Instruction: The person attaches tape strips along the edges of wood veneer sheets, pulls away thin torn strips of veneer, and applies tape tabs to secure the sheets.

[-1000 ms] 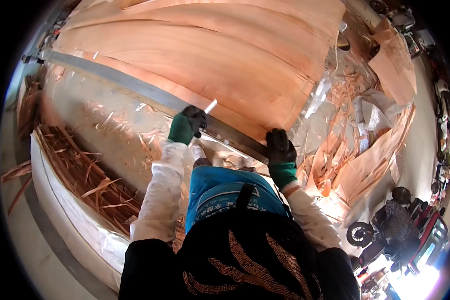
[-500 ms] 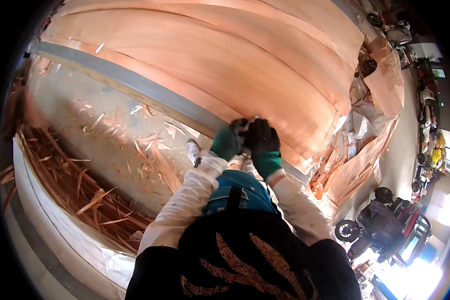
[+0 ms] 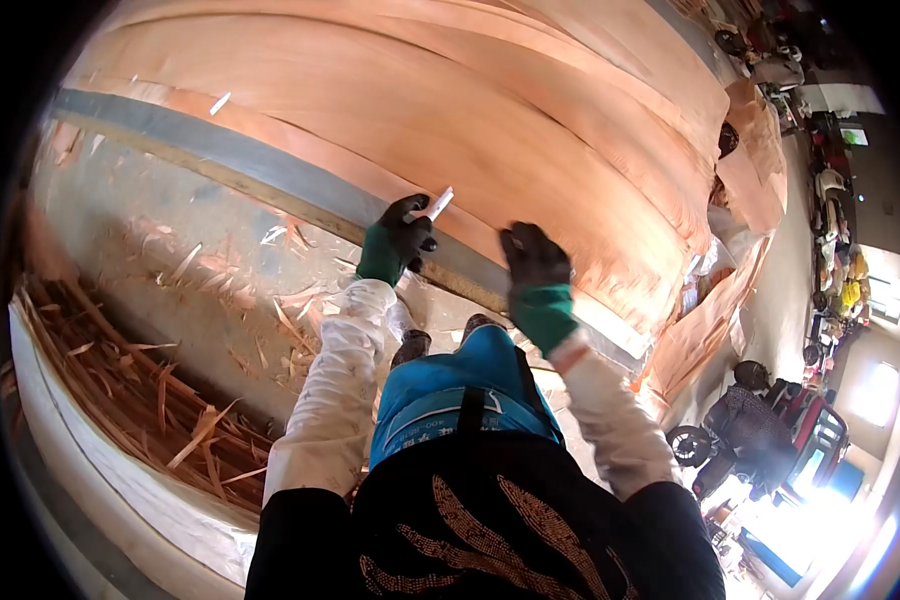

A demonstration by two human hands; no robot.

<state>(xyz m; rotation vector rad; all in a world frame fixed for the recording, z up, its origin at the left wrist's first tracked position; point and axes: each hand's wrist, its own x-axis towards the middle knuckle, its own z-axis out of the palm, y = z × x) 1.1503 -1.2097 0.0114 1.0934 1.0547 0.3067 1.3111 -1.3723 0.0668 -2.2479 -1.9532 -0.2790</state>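
My left hand (image 3: 398, 240), in a dark glove with a green cuff, is raised over the grey edge of the work surface. A short white strip (image 3: 441, 203) sticks out from its fingers; whether it is tape or paper I cannot tell. My right hand (image 3: 537, 262), gloved the same way, lies palm down at the near edge of a thin wood veneer sheet (image 3: 400, 130), its fingers stretched forward and a little blurred. Several veneer sheets overlap in wide, wavy layers. A second white strip (image 3: 220, 103) lies on the veneer farther left.
The grey-topped edge (image 3: 270, 180) runs along the near side of the veneer. Wood scraps litter the concrete floor (image 3: 170, 200). A white-sided bin of veneer strips (image 3: 140, 400) stands at lower left. Torn veneer (image 3: 715, 310) hangs at right, with a parked motorbike (image 3: 740, 440) beyond.
My hands, close together before, are now apart. The left has moved left and up with the white strip showing; the right has shifted slightly right. My view has moved a little.
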